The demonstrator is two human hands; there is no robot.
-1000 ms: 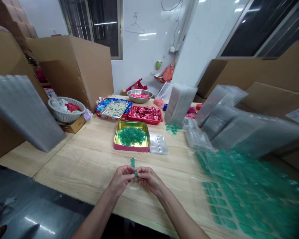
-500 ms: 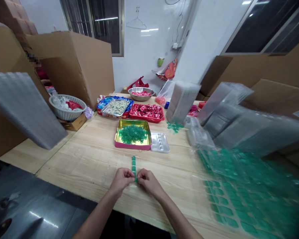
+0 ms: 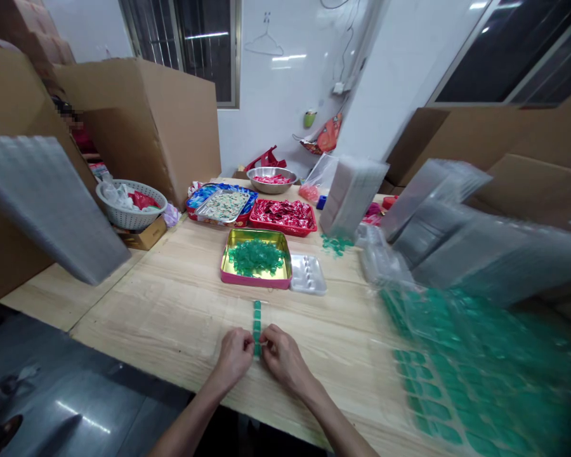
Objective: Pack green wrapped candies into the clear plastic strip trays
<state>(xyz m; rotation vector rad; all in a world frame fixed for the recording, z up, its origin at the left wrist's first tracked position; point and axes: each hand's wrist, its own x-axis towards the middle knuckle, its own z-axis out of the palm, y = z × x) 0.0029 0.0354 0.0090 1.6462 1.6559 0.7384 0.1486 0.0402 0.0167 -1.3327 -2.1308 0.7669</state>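
On the wooden table in front of me, a column of small green pieces [image 3: 257, 317] lies in a thin clear plastic holder whose outline is hard to see. My left hand [image 3: 236, 354] is closed at the lower left side of this column, thumb and fingers pinched together. From the right, my right hand [image 3: 280, 355] has its fingers curled and its fingertips at the column's edge. What sits between the fingertips is too small to make out. Beyond the hands stands a pink-sided, gold-lined tin [image 3: 228, 278] with a pile of loose green pieces [image 3: 255, 256].
A clear tray [image 3: 308, 274] touches the tin's right side. Behind are a red tray [image 3: 309, 228] of red packets and a steel bowl [image 3: 295, 178]. Filled green sheets [image 3: 438, 387] cover the right; stacked plastic trays [image 3: 352, 197] stand behind. A basket [image 3: 128, 219] is at left.
Both hands have shifted slightly towards me along the green column, and more of its pieces show above the fingers. The view has moved a little.
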